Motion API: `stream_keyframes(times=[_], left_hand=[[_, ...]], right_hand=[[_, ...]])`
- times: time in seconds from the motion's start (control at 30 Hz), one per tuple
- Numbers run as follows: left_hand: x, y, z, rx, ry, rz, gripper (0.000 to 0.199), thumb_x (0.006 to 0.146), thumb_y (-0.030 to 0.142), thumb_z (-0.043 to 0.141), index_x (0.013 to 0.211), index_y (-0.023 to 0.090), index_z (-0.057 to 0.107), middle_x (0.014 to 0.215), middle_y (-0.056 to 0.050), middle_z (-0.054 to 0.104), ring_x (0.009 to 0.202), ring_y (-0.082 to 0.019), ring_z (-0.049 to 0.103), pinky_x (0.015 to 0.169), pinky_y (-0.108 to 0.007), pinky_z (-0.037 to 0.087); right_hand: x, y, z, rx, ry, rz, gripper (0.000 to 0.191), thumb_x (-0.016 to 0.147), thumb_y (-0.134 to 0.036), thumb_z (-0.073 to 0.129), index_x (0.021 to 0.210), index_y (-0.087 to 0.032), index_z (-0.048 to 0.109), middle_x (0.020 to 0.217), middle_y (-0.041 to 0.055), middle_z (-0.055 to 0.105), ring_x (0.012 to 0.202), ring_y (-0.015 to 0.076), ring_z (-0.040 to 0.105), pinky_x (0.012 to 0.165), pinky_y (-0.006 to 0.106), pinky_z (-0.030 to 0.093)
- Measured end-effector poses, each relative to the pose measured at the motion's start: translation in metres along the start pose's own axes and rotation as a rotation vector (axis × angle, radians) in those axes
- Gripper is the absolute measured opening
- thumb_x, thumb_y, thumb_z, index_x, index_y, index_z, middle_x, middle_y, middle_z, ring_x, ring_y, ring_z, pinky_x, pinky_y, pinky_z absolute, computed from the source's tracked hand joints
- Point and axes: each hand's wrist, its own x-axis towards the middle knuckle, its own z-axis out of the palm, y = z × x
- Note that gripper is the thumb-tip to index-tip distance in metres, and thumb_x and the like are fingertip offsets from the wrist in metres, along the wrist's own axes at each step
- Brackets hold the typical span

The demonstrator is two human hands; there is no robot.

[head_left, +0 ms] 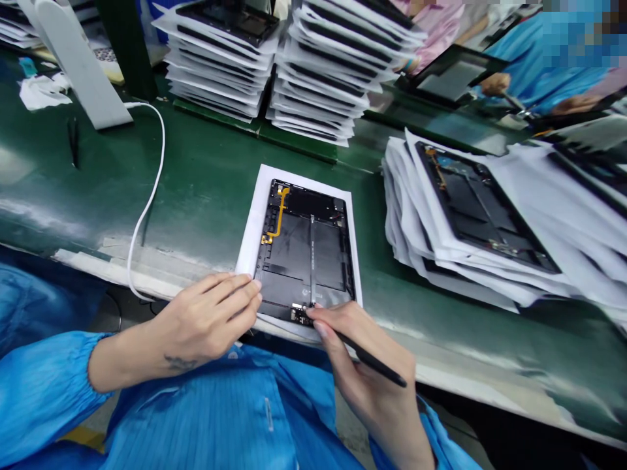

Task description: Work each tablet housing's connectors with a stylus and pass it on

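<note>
A black tablet housing (294,254) lies on a white sheet (251,225) at the near edge of the green bench. An orange flex cable (281,215) runs along its upper left, and a small circuit board (300,313) sits at its near edge. My left hand (210,313) rests with fingers stretched out on the housing's left near edge. Between the thumb and fingers of my right hand (367,356) is a slim black pen-like tool (375,365). Its tip, hidden by my fingers, is close to the small board.
Tall stacks of housings and white sheets (220,72) stand at the back. To the right, another housing (484,202) tops a stack. A white cable (159,163) leads from a white stand (81,65); black tweezers (73,142) lie nearby. A co-worker's hand (494,85) is across the bench.
</note>
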Motion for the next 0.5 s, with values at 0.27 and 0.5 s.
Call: stream_keyframes(times=[0.27,0.5], left_hand=[[0.022,0.005,0.008,-0.091,-0.041,-0.018,0.032,0.1,0.007,0.037,0.101,0.008,0.069,0.099,-0.012,0.073,0.093,-0.022,0.067,0.08,-0.034,0.055],[0.023,0.013,0.016,-0.031,-0.069,0.028,0.022,0.1,0.01,0.046,0.107,0.006,0.066,0.095,-0.011,0.07,0.092,-0.024,0.066,0.081,-0.037,0.053]], right_hand=[[-0.006,0.003,0.005,-0.073,-0.008,-0.114,0.029,0.093,0.0,0.056,0.114,-0.018,0.063,0.095,0.0065,0.068,0.092,0.0183,0.062,0.082,0.034,0.052],[-0.009,-0.006,0.009,-0.32,-0.124,-0.283,0.022,0.095,-0.008,0.057,0.116,-0.012,0.064,0.089,0.0093,0.071,0.087,0.0221,0.064,0.086,0.038,0.058]])
